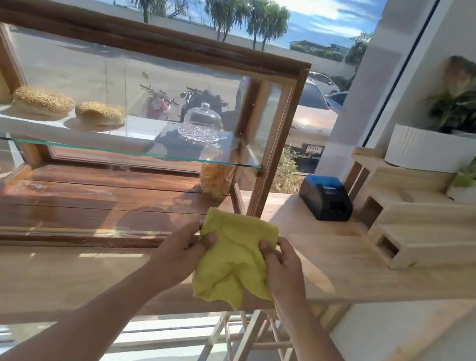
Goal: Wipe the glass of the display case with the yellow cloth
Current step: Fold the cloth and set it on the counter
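Note:
A wooden-framed display case (146, 37) with glass walls stands on a pale wooden counter (342, 256), to the left and ahead of me. Its glass front (91, 190) faces me. Both hands hold a crumpled yellow cloth (231, 259) in front of the case's lower right corner, a little short of the glass. My left hand (181, 252) pinches the cloth's left edge. My right hand (282, 269) grips its right edge. The cloth hangs loosely between them over the counter's front edge.
Inside the case, two seeded breads (43, 101) and a glass dome (200, 123) sit on a glass shelf, with a jar (215, 177) below. Right of the case are a black receipt printer (326, 197), stepped wooden risers (425, 234) and potted plants (436, 150). A wooden stool (249, 350) stands under the counter.

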